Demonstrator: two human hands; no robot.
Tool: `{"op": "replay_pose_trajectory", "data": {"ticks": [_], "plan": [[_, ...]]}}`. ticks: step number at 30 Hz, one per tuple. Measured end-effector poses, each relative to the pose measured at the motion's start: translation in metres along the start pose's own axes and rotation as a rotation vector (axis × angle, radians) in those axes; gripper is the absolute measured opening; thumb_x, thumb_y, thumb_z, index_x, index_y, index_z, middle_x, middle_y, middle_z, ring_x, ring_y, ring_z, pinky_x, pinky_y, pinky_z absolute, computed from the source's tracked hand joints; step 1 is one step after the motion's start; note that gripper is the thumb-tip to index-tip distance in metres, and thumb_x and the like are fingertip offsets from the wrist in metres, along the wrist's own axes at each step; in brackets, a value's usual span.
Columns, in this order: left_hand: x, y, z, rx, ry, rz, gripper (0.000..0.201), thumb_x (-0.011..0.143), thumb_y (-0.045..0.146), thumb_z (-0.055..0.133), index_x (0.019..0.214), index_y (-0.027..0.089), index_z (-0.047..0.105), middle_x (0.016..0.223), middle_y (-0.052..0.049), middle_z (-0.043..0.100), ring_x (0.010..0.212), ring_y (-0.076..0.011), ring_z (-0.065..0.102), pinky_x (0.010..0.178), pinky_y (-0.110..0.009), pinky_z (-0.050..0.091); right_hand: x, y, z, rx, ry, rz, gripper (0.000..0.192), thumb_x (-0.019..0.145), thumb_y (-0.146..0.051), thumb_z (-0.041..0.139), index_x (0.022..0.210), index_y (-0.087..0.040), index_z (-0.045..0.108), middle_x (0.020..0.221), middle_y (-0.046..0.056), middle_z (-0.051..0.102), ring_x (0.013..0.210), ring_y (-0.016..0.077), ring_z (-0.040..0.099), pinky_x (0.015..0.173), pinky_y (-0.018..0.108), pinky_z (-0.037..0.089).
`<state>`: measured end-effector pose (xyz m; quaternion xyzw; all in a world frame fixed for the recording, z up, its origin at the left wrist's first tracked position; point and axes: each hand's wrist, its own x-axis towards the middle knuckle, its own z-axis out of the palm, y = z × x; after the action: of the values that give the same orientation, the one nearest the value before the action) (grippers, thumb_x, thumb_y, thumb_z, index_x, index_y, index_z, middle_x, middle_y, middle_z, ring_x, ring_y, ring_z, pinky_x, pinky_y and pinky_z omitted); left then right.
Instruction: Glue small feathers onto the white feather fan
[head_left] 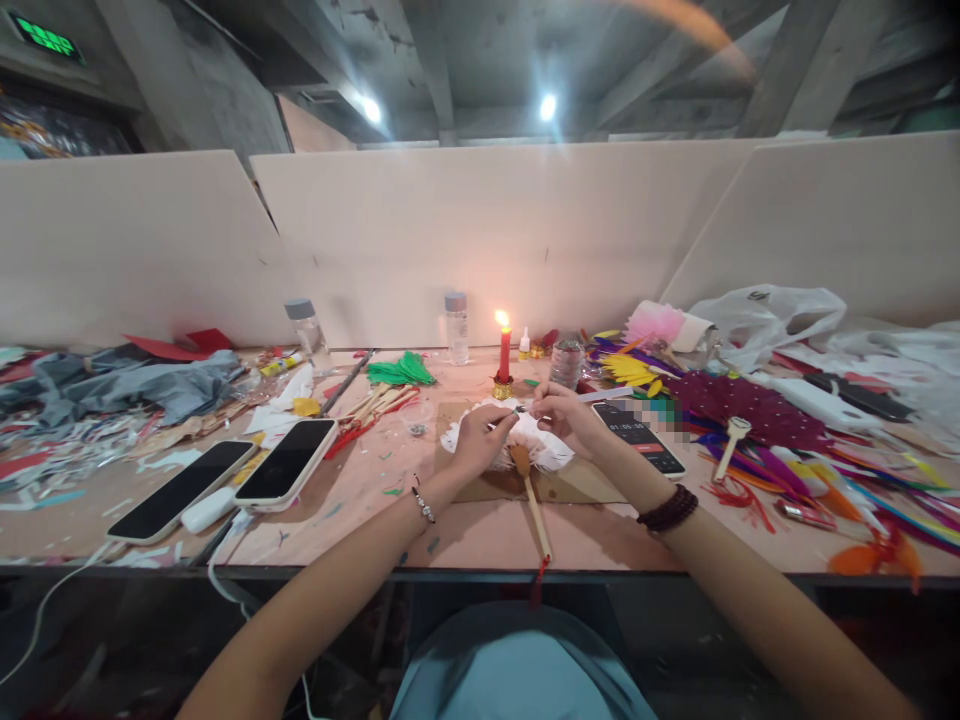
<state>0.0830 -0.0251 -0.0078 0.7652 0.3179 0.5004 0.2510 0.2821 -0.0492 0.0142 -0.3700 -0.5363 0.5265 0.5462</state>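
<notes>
White feather fan [551, 455] partly hidden under left hand [480, 440], right hand [564, 415].

Both hands, left [480, 437] and right [564, 415], pinch with curled fingers.

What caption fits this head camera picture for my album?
Two hands, left hand and right hand, work on a white feather fan beside a lit red candle.

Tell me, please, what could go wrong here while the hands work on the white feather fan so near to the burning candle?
1. The lit candle stands just behind the white feather fan; feathers could possibly catch fire.
2. The left hand and right hand work close to the flame, so a reach forward might burn a finger or tip the candle.
3. Loose coloured feathers lie nearby and could feed a fire.
</notes>
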Motion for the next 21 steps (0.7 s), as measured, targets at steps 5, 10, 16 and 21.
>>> {"op": "replay_pose_trajectory", "data": {"ticks": [5,10,16,21], "plan": [[0.0,-0.001,0.001,0.011,0.008,0.008,0.016,0.095,0.022,0.07,0.084,0.018,0.082,0.092,-0.005,0.084,0.086,-0.0199,0.074,0.081,-0.029,0.054,-0.002,-0.003,0.002,0.102,-0.001,-0.004,0.024,0.105,-0.033,0.072,0.123,-0.016,0.07,0.119,0.007,0.073,0.095,0.0207,0.073,0.081,0.038,0.065],[0.0,-0.004,0.002,0.03,0.011,-0.013,0.012,0.095,0.022,0.073,0.089,0.019,0.083,0.096,-0.005,0.085,0.089,-0.0208,0.075,0.081,-0.029,0.055,-0.002,-0.006,0.006,0.203,0.031,-0.035,0.018,0.105,-0.03,0.072,0.115,-0.015,0.071,0.107,0.004,0.073,0.085,0.0172,0.072,0.073,0.032,0.063],[-0.001,-0.009,0.004,0.066,-0.012,-0.03,0.011,0.094,0.022,0.075,0.091,0.02,0.085,0.097,-0.006,0.085,0.09,-0.0216,0.076,0.084,-0.031,0.057,0.0,-0.014,0.0,0.281,0.131,-0.127,0.017,0.106,-0.03,0.072,0.113,-0.015,0.07,0.102,0.003,0.072,0.078,0.0151,0.07,0.067,0.029,0.062],[-0.001,-0.006,0.005,0.097,-0.015,-0.035,0.013,0.094,0.02,0.073,0.089,0.019,0.085,0.098,-0.007,0.085,0.091,-0.0214,0.076,0.085,-0.031,0.056,0.002,-0.021,-0.011,0.261,0.228,-0.184,0.021,0.106,-0.033,0.071,0.119,-0.016,0.07,0.108,0.005,0.073,0.083,0.0168,0.072,0.07,0.031,0.063]]}}
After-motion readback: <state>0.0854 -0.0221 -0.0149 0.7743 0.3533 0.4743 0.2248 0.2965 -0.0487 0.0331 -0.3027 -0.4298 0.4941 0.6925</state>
